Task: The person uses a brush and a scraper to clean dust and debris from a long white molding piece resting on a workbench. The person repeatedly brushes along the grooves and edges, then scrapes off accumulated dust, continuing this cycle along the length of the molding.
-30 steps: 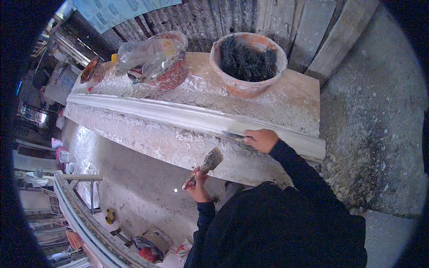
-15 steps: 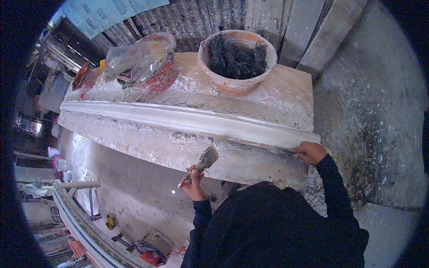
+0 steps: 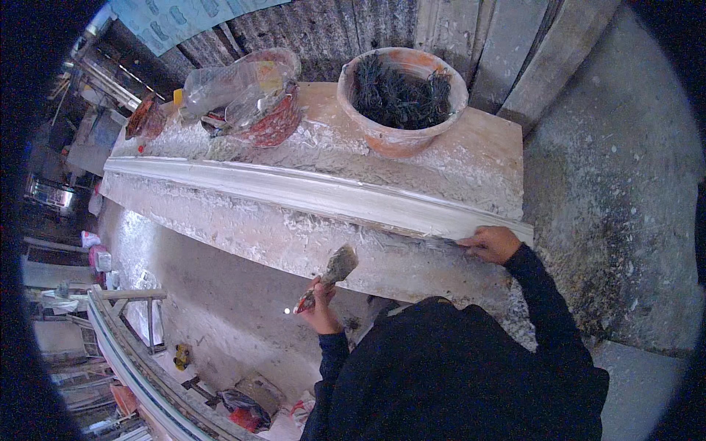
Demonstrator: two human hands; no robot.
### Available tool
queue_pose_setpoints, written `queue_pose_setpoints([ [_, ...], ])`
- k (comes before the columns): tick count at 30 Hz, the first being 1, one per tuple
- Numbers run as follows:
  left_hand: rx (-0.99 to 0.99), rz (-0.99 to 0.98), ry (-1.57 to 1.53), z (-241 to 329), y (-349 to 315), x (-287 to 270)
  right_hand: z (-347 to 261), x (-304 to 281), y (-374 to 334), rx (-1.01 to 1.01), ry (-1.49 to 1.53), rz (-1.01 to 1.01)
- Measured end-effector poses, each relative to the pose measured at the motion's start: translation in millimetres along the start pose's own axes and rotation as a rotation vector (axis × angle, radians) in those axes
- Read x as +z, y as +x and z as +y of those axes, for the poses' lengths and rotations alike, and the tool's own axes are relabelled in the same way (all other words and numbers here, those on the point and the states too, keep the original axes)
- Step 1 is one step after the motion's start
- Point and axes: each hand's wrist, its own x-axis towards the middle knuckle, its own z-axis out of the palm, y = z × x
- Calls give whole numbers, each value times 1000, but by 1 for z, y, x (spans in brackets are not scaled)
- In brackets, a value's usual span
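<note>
A long white plaster moulding [image 3: 309, 192] lies lengthwise along a plaster-smeared board [image 3: 257, 231]. My right hand [image 3: 494, 244] is closed at the moulding's near edge, close to its right end. The fingertips press against that edge; a thin dark sliver shows there, but I cannot make out what they hold. My left hand [image 3: 321, 310] grips the reddish handle of a flat, wide-ended brush [image 3: 340, 264] caked with plaster. The brush points up and away, over the near side of the board, apart from the moulding.
Along the board's far side stand an orange basin [image 3: 401, 140] of dark, stringy fibre, a red basin [image 3: 272, 126] holding clear plastic, and a small reddish bowl [image 3: 145, 117]. Corrugated sheeting [image 3: 316, 40] rises behind. A curved rail frame [image 3: 132, 360] is at lower left.
My right hand has slid left along the moulding's near edge, away from its right end. The left hand and brush have barely moved. The view has shifted slightly.
</note>
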Motion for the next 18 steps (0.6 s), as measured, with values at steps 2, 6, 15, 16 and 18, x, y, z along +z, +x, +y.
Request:
queue_pose_setpoints([
  [2,6,40,-9,8,-3,7,-19,4,22,-17,30,54],
  [6,21,16,7,8,4,3,-62,7,78,-69,79,108],
  [15,16,13,11,4,14,-8,-83,1,129,-97,60,80],
  [16,21,16,17,4,15,-13,-74,-1,119,-114,71,70],
  [18,14,35,24,5,16,-20,-54,-8,91,-110,80,61],
])
